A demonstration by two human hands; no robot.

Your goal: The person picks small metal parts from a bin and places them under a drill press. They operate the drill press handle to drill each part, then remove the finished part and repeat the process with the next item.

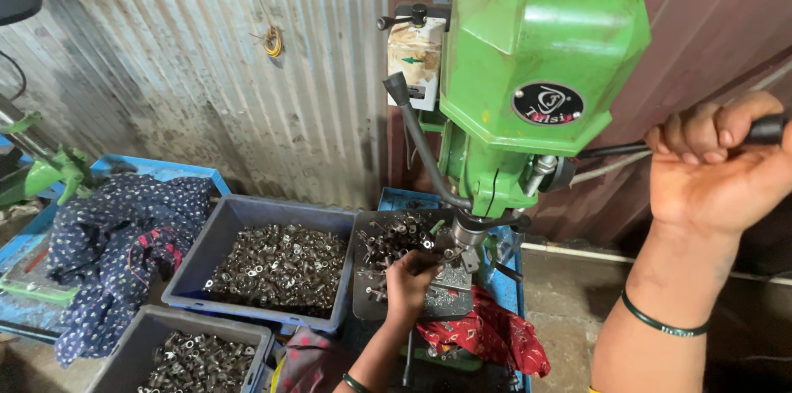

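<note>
My right hand (716,164) is closed around the black feed lever (627,148) of a green drill press (536,63), raised at the right of the view. My left hand (408,282) reaches down onto the machine's table (450,298) under the spindle (469,232), fingers pinched on a small metal part there. A shallow tray of small metal parts (394,238) lies just left of the spindle, touching my fingertips. Both wrists wear a thin dark bangle.
A grey-blue crate (272,265) filled with small metal pieces sits left of the machine, with a second crate (194,356) in front of it. A dark patterned cloth (115,236) lies at left and a red cloth (487,331) under the table. Corrugated metal wall (206,55) stands behind.
</note>
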